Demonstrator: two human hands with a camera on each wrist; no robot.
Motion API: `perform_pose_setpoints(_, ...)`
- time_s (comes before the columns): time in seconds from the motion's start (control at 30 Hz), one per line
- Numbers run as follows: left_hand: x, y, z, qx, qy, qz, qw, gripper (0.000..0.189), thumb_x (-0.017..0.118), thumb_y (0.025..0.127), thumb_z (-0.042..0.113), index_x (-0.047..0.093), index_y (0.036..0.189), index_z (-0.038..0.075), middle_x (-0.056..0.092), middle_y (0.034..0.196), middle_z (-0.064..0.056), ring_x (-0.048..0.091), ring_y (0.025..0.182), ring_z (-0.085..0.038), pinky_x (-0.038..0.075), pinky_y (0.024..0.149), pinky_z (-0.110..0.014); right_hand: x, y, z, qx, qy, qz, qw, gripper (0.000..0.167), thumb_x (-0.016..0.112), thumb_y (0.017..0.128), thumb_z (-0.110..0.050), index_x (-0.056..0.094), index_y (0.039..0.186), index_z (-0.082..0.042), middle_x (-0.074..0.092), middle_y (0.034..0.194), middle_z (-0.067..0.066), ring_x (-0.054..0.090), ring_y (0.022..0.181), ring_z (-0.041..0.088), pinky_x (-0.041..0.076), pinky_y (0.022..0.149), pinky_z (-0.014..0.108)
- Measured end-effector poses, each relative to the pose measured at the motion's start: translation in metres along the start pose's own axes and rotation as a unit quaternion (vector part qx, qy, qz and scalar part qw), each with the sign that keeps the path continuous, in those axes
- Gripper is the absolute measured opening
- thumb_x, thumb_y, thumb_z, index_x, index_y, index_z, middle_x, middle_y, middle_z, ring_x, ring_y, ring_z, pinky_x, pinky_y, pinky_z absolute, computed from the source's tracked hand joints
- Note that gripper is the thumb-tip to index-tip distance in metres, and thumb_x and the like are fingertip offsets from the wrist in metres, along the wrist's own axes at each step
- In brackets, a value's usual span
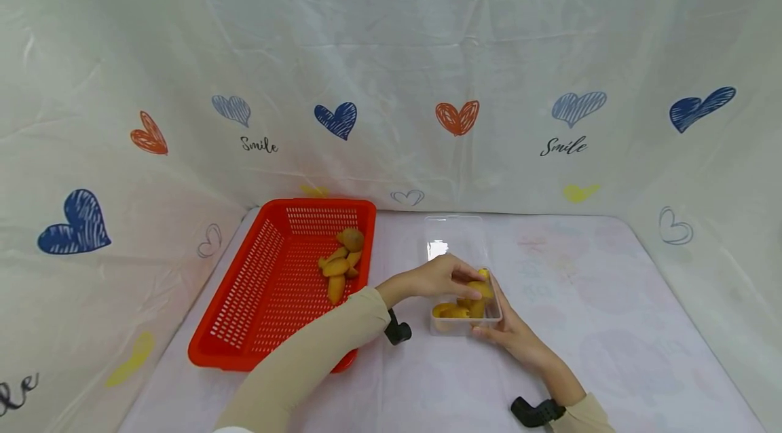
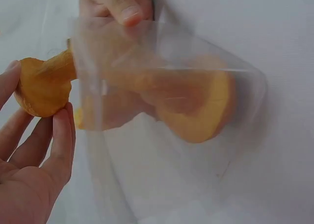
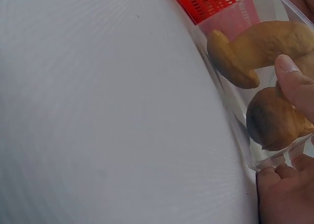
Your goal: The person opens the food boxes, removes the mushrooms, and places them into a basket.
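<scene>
My left hand (image 1: 449,275) reaches over a clear plastic box (image 1: 444,328). Its thumb and fingertips pinch a yellow-brown mushroom (image 2: 41,89) by the cap, and the stem points toward the box in the left wrist view. Several more mushrooms (image 1: 449,311) lie inside the box, seen through its wall as caps and stems (image 3: 267,45). At the box's right side, my right hand (image 1: 516,336) grips it, thumb at the front and fingers along the side wall. In the right wrist view that thumb (image 3: 297,89) lies over the mushrooms.
A red perforated basket (image 1: 253,300) stands at the left, with several mushrooms (image 1: 337,267) along its right side. The box's clear lid (image 1: 455,233) lies opened behind it on the white tablecloth (image 1: 568,324). A heart-printed sheet (image 1: 391,60) hangs at the back.
</scene>
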State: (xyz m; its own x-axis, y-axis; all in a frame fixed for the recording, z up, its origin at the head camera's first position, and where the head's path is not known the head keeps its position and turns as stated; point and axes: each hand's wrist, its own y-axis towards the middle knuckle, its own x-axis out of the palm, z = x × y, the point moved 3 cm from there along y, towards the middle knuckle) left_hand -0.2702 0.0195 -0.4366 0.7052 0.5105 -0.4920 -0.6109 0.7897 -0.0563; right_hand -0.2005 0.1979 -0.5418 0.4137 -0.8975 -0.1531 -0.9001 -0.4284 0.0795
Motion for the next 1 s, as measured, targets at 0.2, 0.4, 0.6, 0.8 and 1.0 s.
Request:
perform_pose_setpoints(0.2,-0.027,-0.009,0.018,0.022,-0.050,0.028,0.9981,0.040,0.073,0.091,0.009,0.065,0.129,-0.002,0.069,0.123,-0.010,0.067,0.104,-0.007,0.053,0.089,-0.022,0.000,0.002,-0.002,0.009,-0.023,0.001,0.9997,0.107,0.070,0.094,-0.010,-0.011,0.159,-0.034,-0.016,0.165,0.010,-0.003,0.147,0.043,0.030,0.112,0.045)
perform_pose_setpoints(0.4,-0.061,-0.026,0.031,0.027,-0.065,0.070,0.9951,0.043,0.071,0.093,0.009,0.062,0.134,0.000,0.067,0.126,-0.011,0.067,0.106,-0.013,0.054,0.091,-0.026,0.000,0.002,-0.001,-0.007,-0.005,0.000,1.0000,0.109,0.071,0.092,-0.004,-0.010,0.160,-0.030,-0.019,0.164,0.011,-0.005,0.146,0.045,0.044,0.097,0.019)
perform_pose_setpoints(0.6,-0.095,-0.051,0.037,0.015,-0.060,0.120,0.9909,0.044,0.070,0.095,0.013,0.060,0.137,0.004,0.068,0.122,-0.008,0.066,0.108,-0.017,0.053,0.094,-0.028,0.000,0.003,-0.001,-0.001,-0.013,0.006,0.9999,0.109,0.072,0.091,-0.005,-0.009,0.160,-0.027,-0.018,0.164,0.014,-0.007,0.145,0.052,0.044,0.095,0.017)
perform_pose_setpoints(0.8,-0.125,-0.080,0.035,0.000,-0.064,0.166,0.9841,0.045,0.069,0.095,0.016,0.060,0.139,0.009,0.067,0.124,-0.004,0.064,0.114,-0.018,0.051,0.097,-0.030,-0.001,0.003,0.000,-0.006,0.009,0.001,0.9999,0.110,0.071,0.091,-0.002,-0.010,0.160,-0.026,-0.020,0.164,0.011,0.000,0.143,0.054,0.049,0.092,0.022)
perform_pose_setpoints(1.0,-0.146,-0.108,0.021,-0.025,-0.068,0.203,0.9765,0.046,0.069,0.096,0.018,0.059,0.139,0.008,0.065,0.129,-0.005,0.062,0.118,-0.019,0.050,0.099,-0.031,0.001,0.002,0.000,0.007,0.009,0.007,0.9999,0.110,0.072,0.090,-0.003,-0.010,0.160,-0.025,-0.021,0.163,0.011,0.005,0.142,0.056,0.050,0.091,0.021)
